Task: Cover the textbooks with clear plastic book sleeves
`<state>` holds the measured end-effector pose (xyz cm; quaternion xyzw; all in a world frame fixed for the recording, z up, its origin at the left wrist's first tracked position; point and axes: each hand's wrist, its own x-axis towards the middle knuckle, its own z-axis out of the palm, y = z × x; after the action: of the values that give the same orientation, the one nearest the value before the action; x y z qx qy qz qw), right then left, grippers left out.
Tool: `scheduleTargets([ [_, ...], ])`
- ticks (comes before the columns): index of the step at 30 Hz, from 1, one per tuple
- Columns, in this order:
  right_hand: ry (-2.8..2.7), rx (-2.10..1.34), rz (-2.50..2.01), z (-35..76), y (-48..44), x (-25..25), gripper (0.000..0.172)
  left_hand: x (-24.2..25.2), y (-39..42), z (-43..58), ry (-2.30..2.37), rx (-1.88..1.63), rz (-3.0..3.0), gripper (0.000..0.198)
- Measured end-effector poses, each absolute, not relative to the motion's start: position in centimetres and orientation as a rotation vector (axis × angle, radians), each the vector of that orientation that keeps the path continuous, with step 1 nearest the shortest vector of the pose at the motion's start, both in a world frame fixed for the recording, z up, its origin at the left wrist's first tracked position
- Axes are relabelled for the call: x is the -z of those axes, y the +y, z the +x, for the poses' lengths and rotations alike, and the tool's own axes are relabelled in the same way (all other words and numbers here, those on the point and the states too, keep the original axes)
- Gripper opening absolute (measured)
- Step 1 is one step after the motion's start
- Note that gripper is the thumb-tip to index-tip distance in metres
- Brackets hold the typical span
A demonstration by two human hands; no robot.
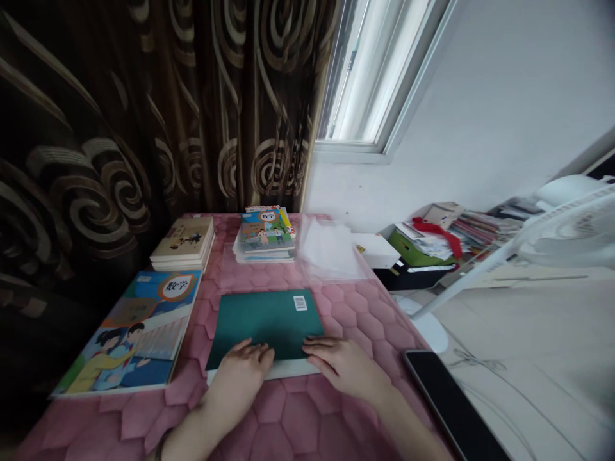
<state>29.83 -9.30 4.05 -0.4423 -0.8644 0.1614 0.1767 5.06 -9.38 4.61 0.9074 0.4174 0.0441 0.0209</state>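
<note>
A dark green book (269, 320) with a barcode label near its far right corner lies flat on the pink quilted tablecloth (307, 416). Its near edge shows a pale strip. My left hand (244, 374) rests on the near left part of the book, fingers bent slightly and laid on the cover. On the near right part lies my right hand (339, 365), palm down, its fingers stretched toward the left. Neither hand has its fingers wrapped round anything.
Left of the book lies a large blue illustrated book (139, 333), with a stack of tan books (185, 242) behind it. Further back are a pile of small books (266, 234) and clear plastic sheets (331, 250). A black device (451, 403) lies at the right edge, near a white fan (552, 224).
</note>
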Motion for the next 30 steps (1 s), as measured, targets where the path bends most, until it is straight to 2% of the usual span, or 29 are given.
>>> scheduleTargets([
  [6, -2.389, 0.015, -1.416, 29.5, -8.7, -4.1, 0.029, -6.2, -8.0, 0.7, 1.363, -0.516, 2.697, 0.023],
  [11, -2.342, 0.204, -1.536, 29.6, -6.2, -5.9, 0.033, -7.1, -4.2, -3.7, 1.574, -0.871, 2.051, 0.015],
  [16, -2.226, 0.37, -1.433, 27.0, -4.0, -8.6, 0.034, -6.3, -1.2, -2.9, 1.453, -1.119, 1.651, 0.028],
  [21, -2.413, 0.343, -1.083, 20.4, -3.7, -8.1, 0.039, -4.9, 0.6, -1.9, 1.51, -1.138, 1.498, 0.027],
  [25, -2.444, 0.259, -1.179, 17.0, -3.3, -5.3, 0.054, -3.8, 1.9, -2.4, 1.588, -1.159, 1.384, 0.024],
  [30, -2.393, 0.219, -1.335, 16.5, -2.9, -3.6, 0.055, -2.5, 5.3, -3.0, 1.72, -1.225, 1.195, 0.019],
])
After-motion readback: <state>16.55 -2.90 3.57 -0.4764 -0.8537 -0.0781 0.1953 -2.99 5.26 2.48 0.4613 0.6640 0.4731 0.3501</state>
